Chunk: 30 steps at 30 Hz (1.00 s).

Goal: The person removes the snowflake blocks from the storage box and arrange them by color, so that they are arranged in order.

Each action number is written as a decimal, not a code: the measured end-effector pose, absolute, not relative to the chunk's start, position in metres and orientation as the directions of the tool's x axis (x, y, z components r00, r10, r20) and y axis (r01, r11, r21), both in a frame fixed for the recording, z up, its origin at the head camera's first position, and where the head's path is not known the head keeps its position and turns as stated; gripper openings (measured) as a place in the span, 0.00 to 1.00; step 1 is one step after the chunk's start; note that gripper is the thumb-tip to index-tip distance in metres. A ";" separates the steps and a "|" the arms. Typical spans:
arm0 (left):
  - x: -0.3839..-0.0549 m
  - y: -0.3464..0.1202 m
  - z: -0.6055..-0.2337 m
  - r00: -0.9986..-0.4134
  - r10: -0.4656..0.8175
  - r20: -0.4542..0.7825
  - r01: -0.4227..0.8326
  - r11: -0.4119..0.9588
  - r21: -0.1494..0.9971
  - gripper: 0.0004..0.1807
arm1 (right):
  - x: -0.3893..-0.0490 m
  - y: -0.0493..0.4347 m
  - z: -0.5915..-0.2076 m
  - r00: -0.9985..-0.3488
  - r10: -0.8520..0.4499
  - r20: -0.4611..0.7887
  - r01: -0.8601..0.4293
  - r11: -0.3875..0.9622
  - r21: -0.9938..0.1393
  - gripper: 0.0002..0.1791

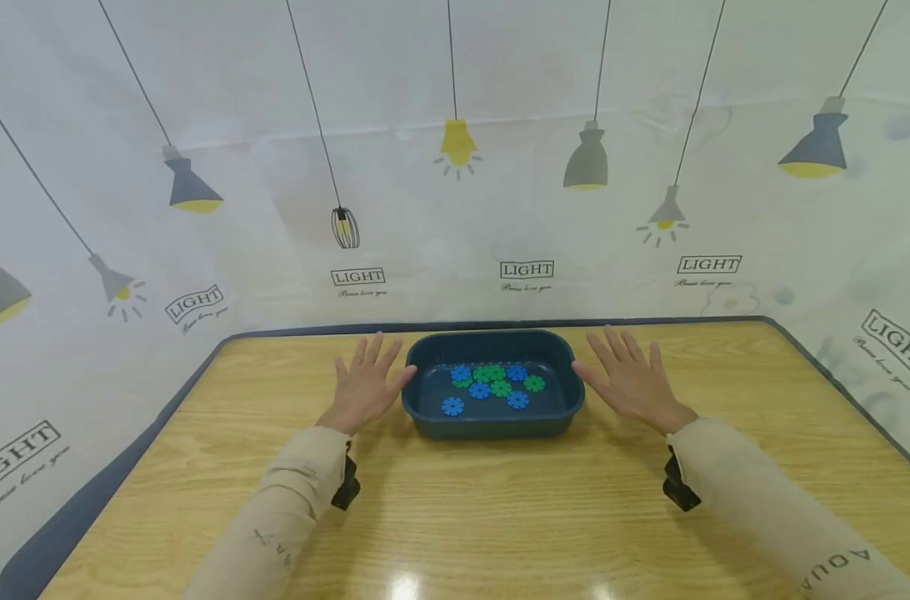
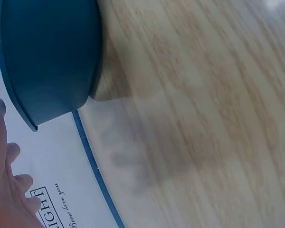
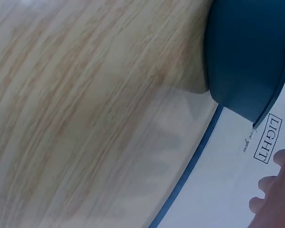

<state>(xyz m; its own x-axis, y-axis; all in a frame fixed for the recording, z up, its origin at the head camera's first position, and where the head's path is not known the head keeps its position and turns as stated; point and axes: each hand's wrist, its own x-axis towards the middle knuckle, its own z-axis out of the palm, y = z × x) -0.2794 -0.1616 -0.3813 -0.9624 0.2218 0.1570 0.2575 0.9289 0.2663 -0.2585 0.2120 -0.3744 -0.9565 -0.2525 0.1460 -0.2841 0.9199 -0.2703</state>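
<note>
A dark blue-green plastic basin stands near the far edge of the table. Several blue notched discs and green notched discs lie loose on its floor. To the left of the basin my left hand is spread with straight fingers, thumb tip right at the rim. On the opposite side my right hand is spread the same way, its thumb beside the right rim. Both palms face down and hold nothing. Each wrist view catches the basin's outer wall and part of the hand.
The wood-grain table has a dark blue border along its far side. Behind it hangs a white wall covering printed with lamps and lettering. Black straps with small devices sit at the wrists below beige sleeves.
</note>
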 end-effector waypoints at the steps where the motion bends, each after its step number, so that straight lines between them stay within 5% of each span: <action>1: -0.280 -0.161 -0.381 -0.964 0.223 0.149 0.256 0.928 0.270 0.35 | -0.258 0.211 -0.374 -0.955 -0.257 0.149 -0.289 0.918 -0.271 0.40; 12: -0.282 -0.149 -0.374 -0.947 0.260 0.188 0.305 0.909 0.282 0.31 | -0.260 0.193 -0.362 -0.922 -0.345 0.177 -0.387 0.833 -0.395 0.39; 30: -0.288 -0.137 -0.373 -0.971 0.127 0.202 0.216 0.827 0.519 0.19 | -0.277 0.155 -0.363 -0.852 -0.455 0.261 -0.517 0.645 -0.563 0.21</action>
<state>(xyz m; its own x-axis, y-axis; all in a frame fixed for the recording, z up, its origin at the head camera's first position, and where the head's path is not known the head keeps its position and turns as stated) -0.2881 -0.1370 -0.3727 -0.9711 0.1270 0.2019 0.2161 0.8270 0.5191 -0.2766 0.1553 -0.3634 -0.8516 -0.4545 0.2610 -0.5167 0.6446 -0.5634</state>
